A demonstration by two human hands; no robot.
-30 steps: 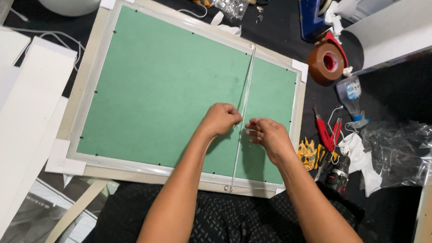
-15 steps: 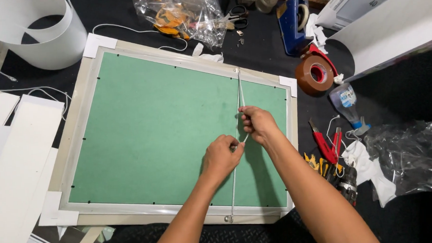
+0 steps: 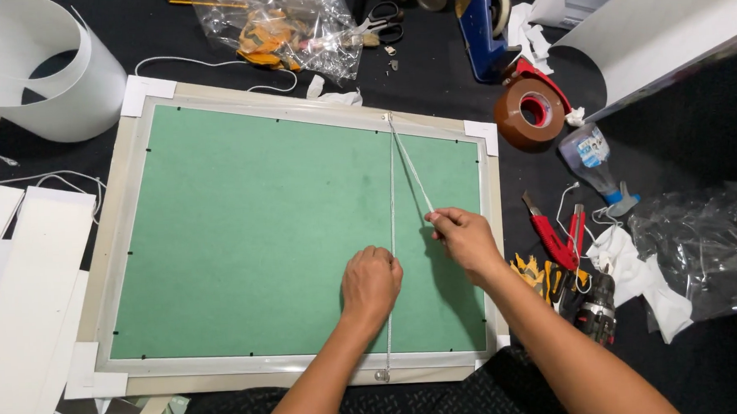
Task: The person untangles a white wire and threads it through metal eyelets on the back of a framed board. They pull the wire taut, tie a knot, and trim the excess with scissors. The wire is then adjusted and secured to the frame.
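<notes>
A picture frame (image 3: 114,218) lies face down, its green backing board (image 3: 254,237) up, with white corner guards. A white cord (image 3: 392,189) runs across the board from a fastener on the far rail to one on the near rail. My left hand (image 3: 372,283) rests closed on the cord near the board's lower middle. My right hand (image 3: 465,237) pinches a second strand of the cord, pulled taut at a slant from the far fastener.
A brown tape roll (image 3: 532,111), a blue tape dispenser (image 3: 486,15), a small bottle (image 3: 592,160), red cutters (image 3: 559,236) and a drill (image 3: 592,309) lie to the right. Clear plastic bags (image 3: 290,24), scissors (image 3: 381,18), a white paper roll (image 3: 35,68) and white boards (image 3: 21,305) lie around the frame.
The view has shifted, showing more of the table's far side. My right hand has drawn its strand out to the right, away from my left hand, which stays on the straight cord.
</notes>
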